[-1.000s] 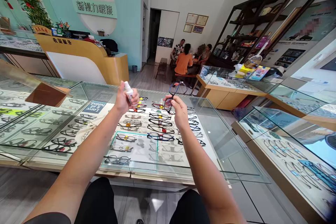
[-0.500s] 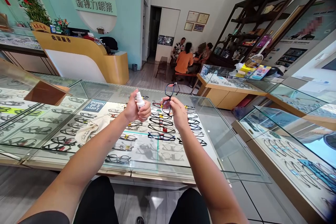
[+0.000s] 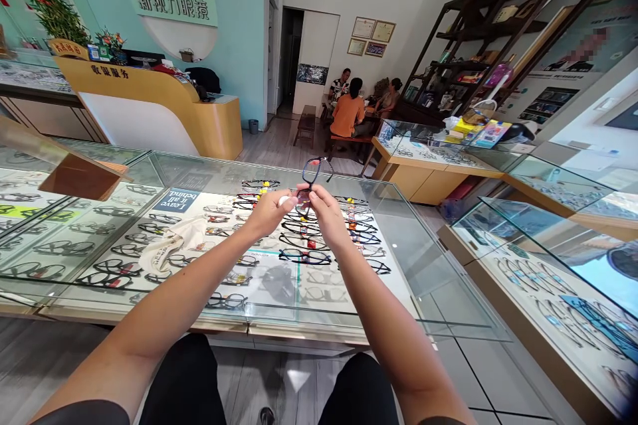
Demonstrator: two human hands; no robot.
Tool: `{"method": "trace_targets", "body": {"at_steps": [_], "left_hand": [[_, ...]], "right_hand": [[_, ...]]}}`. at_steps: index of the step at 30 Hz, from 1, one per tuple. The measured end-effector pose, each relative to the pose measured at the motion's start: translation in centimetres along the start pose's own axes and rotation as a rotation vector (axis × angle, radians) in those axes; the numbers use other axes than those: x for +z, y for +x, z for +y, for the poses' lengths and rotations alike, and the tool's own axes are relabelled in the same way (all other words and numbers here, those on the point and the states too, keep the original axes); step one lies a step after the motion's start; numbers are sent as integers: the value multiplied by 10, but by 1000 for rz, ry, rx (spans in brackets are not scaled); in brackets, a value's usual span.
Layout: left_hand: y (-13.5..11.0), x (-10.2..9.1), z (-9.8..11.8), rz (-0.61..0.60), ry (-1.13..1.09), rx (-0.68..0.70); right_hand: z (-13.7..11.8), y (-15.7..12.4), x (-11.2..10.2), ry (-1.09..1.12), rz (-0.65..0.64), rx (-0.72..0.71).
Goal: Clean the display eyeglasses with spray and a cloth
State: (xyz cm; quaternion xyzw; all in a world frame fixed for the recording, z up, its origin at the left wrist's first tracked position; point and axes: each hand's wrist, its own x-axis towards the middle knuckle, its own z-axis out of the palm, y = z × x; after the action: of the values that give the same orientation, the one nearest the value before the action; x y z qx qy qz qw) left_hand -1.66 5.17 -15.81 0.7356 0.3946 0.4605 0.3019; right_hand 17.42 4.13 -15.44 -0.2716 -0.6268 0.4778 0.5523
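Note:
Above the glass display case (image 3: 279, 292), my right hand (image 3: 326, 212) grips a pair of dark-rimmed eyeglasses (image 3: 312, 171) by the lower lens, with the frame standing on end. Close beside it, my left hand (image 3: 269, 211) is wrapped round a small white spray bottle (image 3: 286, 200); only its white top shows, pointed toward the glasses. The bottle's body is hidden by my fingers. Under the glass lie rows of eyeglasses (image 3: 305, 256) with coloured tags. A cream cloth pouch (image 3: 172, 242) lies to the left of them.
A brown mirror or panel (image 3: 82, 176) juts over the case at left. More glass cases (image 3: 538, 292) stand at right. Behind are a yellow counter (image 3: 219, 126), a wooden bench (image 3: 305, 125) and several people, one in an orange top (image 3: 349, 114), seated at a table.
My left hand has moved right with the spray bottle, up close to the glasses, and its wrist has turned. My right hand and the glasses have shifted slightly left.

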Motion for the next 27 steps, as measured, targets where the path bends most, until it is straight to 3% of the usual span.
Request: {"method": "trace_targets", "body": {"at_steps": [11, 17, 25, 27], "left_hand": [[3, -6, -3, 90, -44, 7], [18, -36, -18, 308, -92, -90], [33, -79, -51, 567, 99, -258], [34, -87, -56, 585, 220, -301]], "right_hand": [[-2, 0, 0, 26, 1, 23], [-5, 0, 0, 52, 15, 18], [-3, 1, 1, 55, 27, 35], [-4, 1, 0, 66, 30, 32]]}}
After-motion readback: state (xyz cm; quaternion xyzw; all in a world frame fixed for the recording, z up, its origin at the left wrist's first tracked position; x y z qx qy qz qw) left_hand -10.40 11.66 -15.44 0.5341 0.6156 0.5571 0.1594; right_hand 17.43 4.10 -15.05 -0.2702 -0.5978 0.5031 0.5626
